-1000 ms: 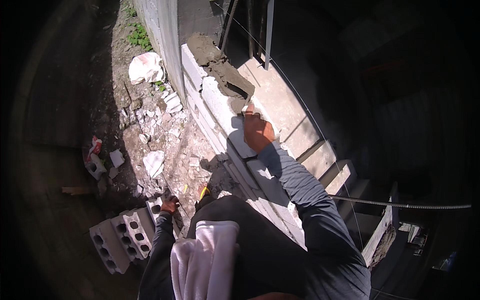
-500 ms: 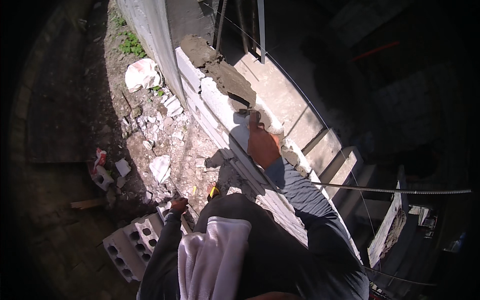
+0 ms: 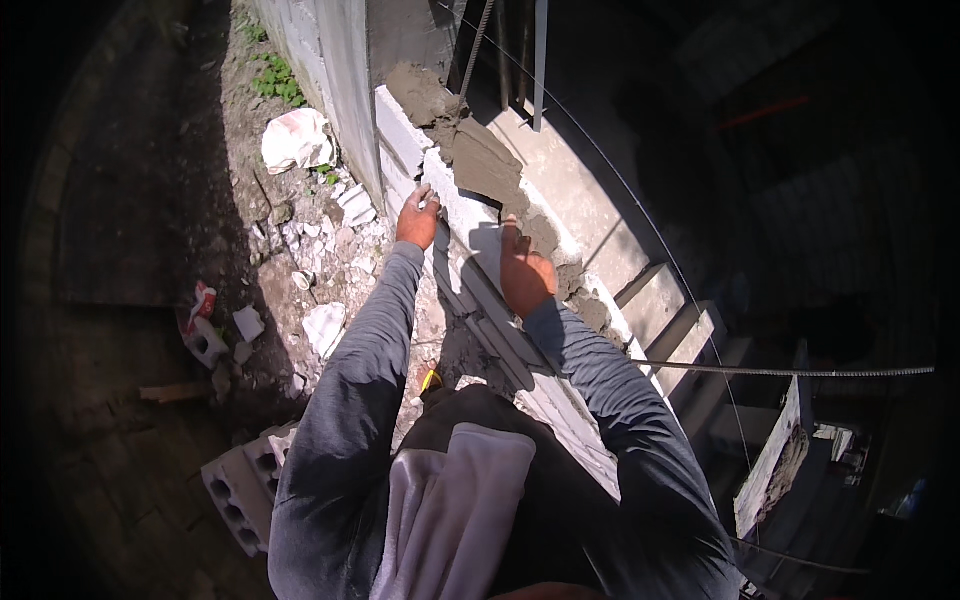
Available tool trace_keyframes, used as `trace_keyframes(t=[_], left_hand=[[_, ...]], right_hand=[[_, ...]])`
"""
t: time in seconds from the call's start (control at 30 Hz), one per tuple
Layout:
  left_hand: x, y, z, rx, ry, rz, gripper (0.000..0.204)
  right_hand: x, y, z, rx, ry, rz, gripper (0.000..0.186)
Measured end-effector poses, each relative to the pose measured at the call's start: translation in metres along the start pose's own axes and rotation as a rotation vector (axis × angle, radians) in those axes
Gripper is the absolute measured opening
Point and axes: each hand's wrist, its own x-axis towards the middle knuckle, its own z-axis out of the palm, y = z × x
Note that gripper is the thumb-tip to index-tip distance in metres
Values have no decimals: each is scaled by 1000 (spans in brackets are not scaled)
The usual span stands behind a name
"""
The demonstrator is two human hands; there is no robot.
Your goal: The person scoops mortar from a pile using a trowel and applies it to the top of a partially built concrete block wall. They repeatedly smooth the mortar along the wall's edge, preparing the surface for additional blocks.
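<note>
Your left hand [image 3: 417,217] is sitting at the block wall [image 3: 462,215], fingers parted. Your right hand [image 3: 527,275] is resting curled beside the mortar [image 3: 487,155]; can't tell if it's gripping anything.

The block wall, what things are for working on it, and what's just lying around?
Probably for the job:
block wall
grey mortar on top
right hand, near the mortar
left hand, at the wall's side
maybe the hollow blocks

Probably just lying about:
crumpled white sack
wood strip

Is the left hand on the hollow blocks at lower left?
No, the left hand is up by the pale block wall, apart from the hollow blocks.
</note>
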Motion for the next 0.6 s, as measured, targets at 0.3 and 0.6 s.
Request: trace_keyframes(t=[0.3, 0.6], left_hand=[[54, 40, 30, 339, 219, 170, 66], [79, 39, -2, 423, 250, 176, 64]], right_hand=[[-3, 8, -71, 192, -218, 156, 70], [29, -2, -89, 347, -158, 195, 75]])
